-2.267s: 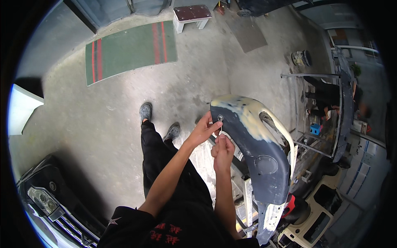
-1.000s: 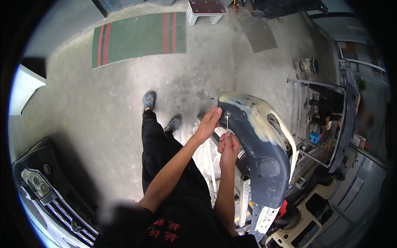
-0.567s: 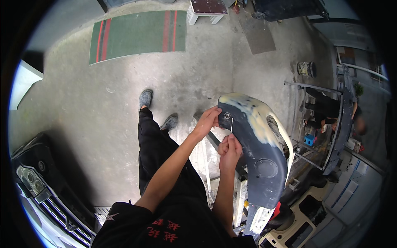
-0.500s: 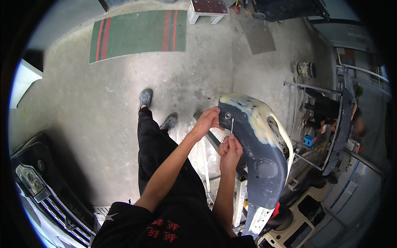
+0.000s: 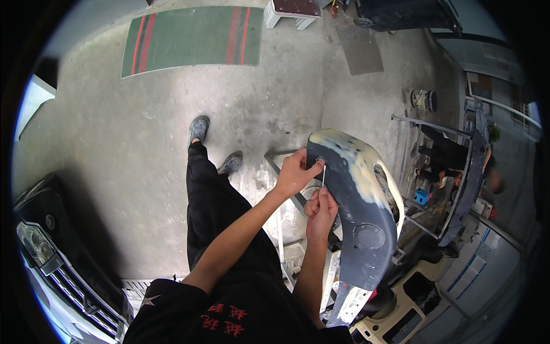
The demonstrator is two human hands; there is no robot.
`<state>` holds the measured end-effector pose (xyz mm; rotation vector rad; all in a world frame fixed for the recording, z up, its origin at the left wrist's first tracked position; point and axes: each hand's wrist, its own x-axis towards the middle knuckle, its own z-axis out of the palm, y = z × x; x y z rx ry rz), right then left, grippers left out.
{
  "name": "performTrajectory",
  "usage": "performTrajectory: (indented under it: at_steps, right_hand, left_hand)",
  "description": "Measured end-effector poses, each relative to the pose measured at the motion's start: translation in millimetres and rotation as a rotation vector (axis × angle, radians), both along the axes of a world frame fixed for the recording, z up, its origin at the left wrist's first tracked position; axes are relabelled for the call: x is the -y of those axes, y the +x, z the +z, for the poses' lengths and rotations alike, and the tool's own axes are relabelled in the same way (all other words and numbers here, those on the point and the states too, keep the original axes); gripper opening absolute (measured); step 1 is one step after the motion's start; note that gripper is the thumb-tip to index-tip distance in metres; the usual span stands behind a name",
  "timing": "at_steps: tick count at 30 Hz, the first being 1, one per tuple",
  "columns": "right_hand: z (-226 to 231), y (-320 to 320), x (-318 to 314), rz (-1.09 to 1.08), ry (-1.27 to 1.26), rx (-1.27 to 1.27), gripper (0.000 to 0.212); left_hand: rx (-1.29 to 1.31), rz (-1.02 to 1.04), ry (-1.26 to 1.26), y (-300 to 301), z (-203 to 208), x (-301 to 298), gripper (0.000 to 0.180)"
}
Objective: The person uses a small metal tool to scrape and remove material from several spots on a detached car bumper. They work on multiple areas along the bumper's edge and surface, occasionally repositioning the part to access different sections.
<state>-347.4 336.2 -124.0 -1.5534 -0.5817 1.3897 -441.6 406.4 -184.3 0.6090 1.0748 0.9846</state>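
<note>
A dark grey car bumper (image 5: 355,223) with cream filler patches (image 5: 349,153) stands in front of me, slightly to the right. My left hand (image 5: 297,176) pinches its near-left edge. The thumb presses on the face over a small round fitting, partly covering it; the other fingers go behind the edge, partly hidden. Between thumb and fingertips of my right hand (image 5: 321,211) is a thin white stick (image 5: 325,176), closed on at its lower end. Its tip points up, right beside my left thumb. Lower on the bumper shows a round outlined disc (image 5: 368,235).
A metal stand (image 5: 281,212) is below the bumper. Vehicle front parts (image 5: 63,269) lie at left, a beige panel (image 5: 401,315) at lower right. Further right, a person (image 5: 452,157) is beside a metal rack (image 5: 458,195). A green mat (image 5: 192,40) and a stool (image 5: 293,11) are far off.
My left thumb has moved onto the round fitting, which was uncovered before. The right hand stays close by with the stick. The whole view has shifted slightly.
</note>
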Motion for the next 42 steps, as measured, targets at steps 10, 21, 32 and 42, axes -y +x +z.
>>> performTrajectory:
  at_steps: [10,21,32,42]
  right_hand:
    - [0,-4,-3,0.015,-0.048,0.070,0.030]
    - [5,-6,-6,-0.026,-0.105,0.027,0.033]
    - [4,-6,-7,-0.028,-0.117,0.033,0.031]
    - [-2,-13,-13,-0.066,-0.076,0.020,0.030]
  left_hand:
    - [0.397,-0.001,0.093,-2,-28,5,0.022]
    - [0.489,-0.041,0.092,-3,-15,3,0.033]
    - [0.520,-0.029,0.075,-3,-14,3,0.034]
    - [0.509,-0.042,0.070,-3,-12,0,0.032]
